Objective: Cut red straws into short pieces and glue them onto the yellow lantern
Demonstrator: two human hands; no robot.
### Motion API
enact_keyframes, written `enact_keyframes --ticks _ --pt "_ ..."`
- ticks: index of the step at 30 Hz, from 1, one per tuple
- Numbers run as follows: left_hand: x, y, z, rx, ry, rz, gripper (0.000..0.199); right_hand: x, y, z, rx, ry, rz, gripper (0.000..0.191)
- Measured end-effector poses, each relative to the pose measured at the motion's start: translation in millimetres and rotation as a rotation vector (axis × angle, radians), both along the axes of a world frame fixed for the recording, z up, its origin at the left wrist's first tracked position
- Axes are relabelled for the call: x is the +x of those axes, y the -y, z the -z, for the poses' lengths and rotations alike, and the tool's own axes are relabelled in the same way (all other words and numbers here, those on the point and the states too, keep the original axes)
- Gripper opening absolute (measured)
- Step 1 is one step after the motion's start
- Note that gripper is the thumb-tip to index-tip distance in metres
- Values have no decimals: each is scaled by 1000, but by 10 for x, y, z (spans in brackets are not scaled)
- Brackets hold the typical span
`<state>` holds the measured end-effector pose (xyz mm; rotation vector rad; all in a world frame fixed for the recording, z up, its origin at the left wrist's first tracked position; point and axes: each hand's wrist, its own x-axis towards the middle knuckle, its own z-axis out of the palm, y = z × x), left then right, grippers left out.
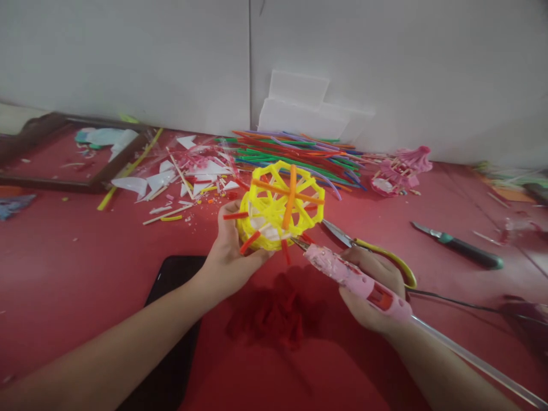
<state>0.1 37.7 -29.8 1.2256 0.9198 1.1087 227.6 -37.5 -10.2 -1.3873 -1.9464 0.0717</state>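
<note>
In the head view my left hand (233,245) is wrapped round the side of a small yellow openwork model (280,208) made of fuzzy pipe-cleaner pieces. Orange strips (291,197) cross over its top, and short red pieces (250,242) stick out round its base. My right hand (377,285) grips a pink hot glue gun (351,277) with a clear glue stick (479,362) in its back end. The gun's metal nozzle is at the model's lower right edge; whether it touches, I cannot tell. Below the model lies a pile of short red pieces (285,319).
Yellow-handled scissors (391,257) lie behind my right hand, and a craft knife (460,248) further right. A black phone-like slab (171,342) lies under my left forearm. Behind are coloured pipe cleaners (295,154), white scraps (205,171), a pink model (402,168) and a dark frame (92,182).
</note>
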Motion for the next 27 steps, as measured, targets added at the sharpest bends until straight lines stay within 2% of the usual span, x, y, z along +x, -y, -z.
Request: enact_keyframes --ticks 3,7,13,19,27 --pt "-5 -12 22 -11 2 1 67 -3 -7 -21 40 65 -59 12" --pt "0 -22 25 17 -1 9 64 -17 -18 -50 112 101 -72 14" --pt "6 -32 11 69 3 18 65 -6 -22 -57 94 126 -58 15" --pt "4 -37 -27 51 -8 23 63 9 -31 -71 103 152 -74 15" --pt "6 -15 -53 -12 -4 20 64 -43 -28 -115 60 78 -68 18"
